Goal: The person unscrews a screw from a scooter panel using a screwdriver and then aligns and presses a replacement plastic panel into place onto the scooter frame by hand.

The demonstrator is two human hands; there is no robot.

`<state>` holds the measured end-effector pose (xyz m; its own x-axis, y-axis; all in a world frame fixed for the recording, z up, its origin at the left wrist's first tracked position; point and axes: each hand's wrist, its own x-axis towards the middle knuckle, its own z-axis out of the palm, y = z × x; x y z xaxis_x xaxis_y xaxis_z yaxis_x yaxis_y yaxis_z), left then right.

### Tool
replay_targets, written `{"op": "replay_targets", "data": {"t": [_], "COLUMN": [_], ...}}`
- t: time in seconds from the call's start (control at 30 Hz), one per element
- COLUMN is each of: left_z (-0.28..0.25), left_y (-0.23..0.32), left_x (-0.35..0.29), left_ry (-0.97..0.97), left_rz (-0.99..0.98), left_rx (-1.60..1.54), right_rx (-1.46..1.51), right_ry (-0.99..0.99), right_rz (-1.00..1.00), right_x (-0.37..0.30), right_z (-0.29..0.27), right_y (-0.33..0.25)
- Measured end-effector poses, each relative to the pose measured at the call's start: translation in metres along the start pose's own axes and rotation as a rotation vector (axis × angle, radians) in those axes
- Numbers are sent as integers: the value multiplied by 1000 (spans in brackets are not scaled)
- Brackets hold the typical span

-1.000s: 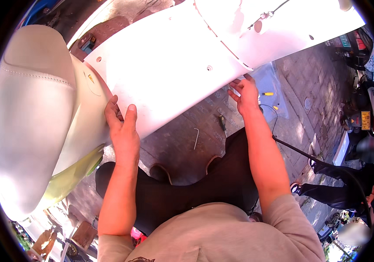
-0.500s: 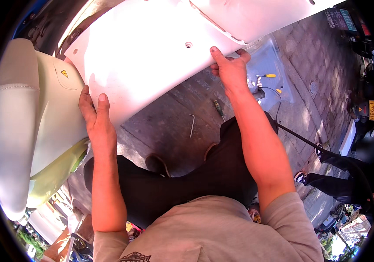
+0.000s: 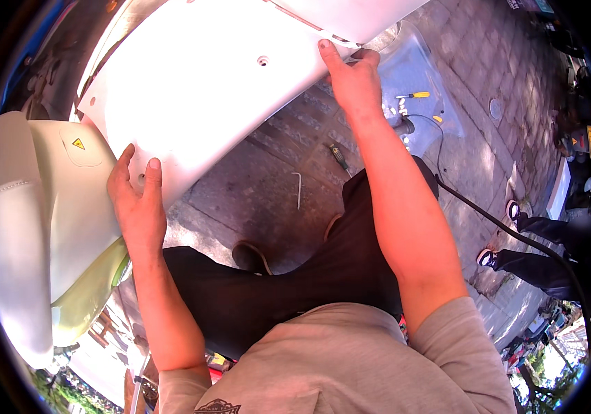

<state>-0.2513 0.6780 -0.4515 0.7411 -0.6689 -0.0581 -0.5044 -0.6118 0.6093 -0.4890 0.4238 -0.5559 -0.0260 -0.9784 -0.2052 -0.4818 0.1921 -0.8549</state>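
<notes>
Having shifted since the earlier frame, the right hand [image 3: 356, 86] is pinching the near edge of the white panel [image 3: 199, 90], thumb above, fingers half bent beneath; the left hand [image 3: 140, 214], right of the seat [image 3: 16, 269], is parting thumb and fingers at the corner, its grip uncertain. Lying beyond and right of the seat, the panel is probably proving light, stiff and slippery, its edge offering the surest hold.

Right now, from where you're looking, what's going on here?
A person has both hands on a big white panel. The right hand grips its edge; the left hand is at its near corner, fingers spread, beside what looks like a cream scooter. A hex key and a dark-handled screwdriver lie on the ground.
</notes>
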Motion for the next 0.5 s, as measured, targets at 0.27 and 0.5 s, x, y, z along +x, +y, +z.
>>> {"op": "replay_targets", "data": {"t": [0.27,0.5], "left_z": [7,8], "left_y": [-8,1], "left_x": [-3,-4], "left_ry": [-24,-42], "left_rz": [81,-10], "left_rx": [214,319], "right_rx": [-191,-451], "right_ry": [-47,-94], "right_rz": [-98,-87], "right_x": [0,8], "right_z": [-22,-30], "right_y": [-11,-21]}}
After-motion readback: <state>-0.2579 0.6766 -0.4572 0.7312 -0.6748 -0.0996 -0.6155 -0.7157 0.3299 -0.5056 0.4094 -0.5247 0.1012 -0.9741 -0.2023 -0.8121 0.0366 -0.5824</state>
